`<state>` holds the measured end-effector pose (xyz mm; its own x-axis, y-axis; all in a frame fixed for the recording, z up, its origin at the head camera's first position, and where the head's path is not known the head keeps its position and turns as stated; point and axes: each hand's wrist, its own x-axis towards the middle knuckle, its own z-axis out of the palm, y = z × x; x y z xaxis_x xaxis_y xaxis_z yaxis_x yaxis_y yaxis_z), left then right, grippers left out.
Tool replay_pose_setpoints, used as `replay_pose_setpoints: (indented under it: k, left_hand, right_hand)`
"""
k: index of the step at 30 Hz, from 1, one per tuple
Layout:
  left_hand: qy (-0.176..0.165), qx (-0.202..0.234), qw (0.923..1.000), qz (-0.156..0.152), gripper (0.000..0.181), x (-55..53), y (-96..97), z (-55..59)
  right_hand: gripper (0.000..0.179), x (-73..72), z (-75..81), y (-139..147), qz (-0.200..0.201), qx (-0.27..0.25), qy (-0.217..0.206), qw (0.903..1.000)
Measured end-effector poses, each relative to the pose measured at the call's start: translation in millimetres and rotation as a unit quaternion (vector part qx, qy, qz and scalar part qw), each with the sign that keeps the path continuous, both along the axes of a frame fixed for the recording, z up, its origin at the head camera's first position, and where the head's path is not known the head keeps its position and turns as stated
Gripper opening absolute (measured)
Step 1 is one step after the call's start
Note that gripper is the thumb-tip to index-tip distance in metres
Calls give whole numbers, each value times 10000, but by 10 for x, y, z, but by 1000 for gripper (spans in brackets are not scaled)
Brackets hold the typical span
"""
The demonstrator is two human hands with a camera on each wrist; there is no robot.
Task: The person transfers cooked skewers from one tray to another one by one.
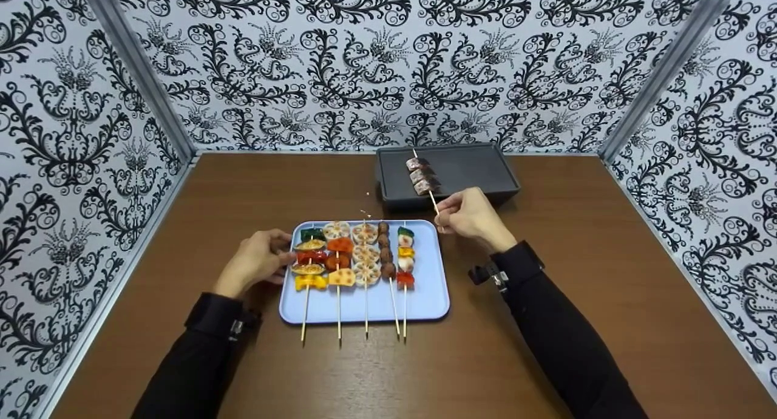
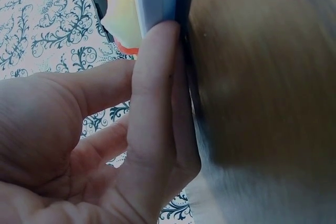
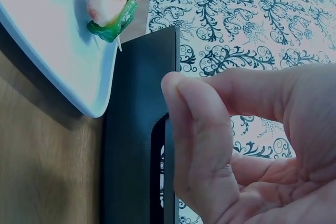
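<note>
My right hand (image 1: 470,215) pinches the bare stick end of a skewer (image 1: 421,177) threaded with grey-white, dark-edged pieces. Those pieces are over the left part of a dark grey rectangular grill (image 1: 476,167); contact with its top cannot be told. In the right wrist view, thumb and fingertips meet, and the stick is hidden. My left hand (image 1: 258,258) holds the left rim of a light blue tray (image 1: 425,306), fingers against its side and thumb by the rim. On the tray lie several skewers, including meatballs (image 1: 386,255), lotus root slices (image 1: 366,253) and mixed vegetables (image 1: 311,256).
The tray stands on a brown wooden table (image 1: 516,358), in front of the grill. Several stick ends extend past its near edge. Small pale crumbs (image 1: 365,213) lie behind the tray. Patterned walls (image 1: 376,73) enclose the table at the back and sides.
</note>
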<state>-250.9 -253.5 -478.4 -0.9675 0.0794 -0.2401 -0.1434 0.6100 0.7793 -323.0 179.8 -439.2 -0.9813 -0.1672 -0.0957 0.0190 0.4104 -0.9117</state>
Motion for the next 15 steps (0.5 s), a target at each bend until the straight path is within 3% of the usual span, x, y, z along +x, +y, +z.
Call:
replay_pose_setpoints:
  k: [15]
  left_hand:
    - [-248, -75, 9996, 90, 53, -27, -3, 16]
  right_hand:
    - [32, 119, -42, 11, -118, -258, 126, 9995]
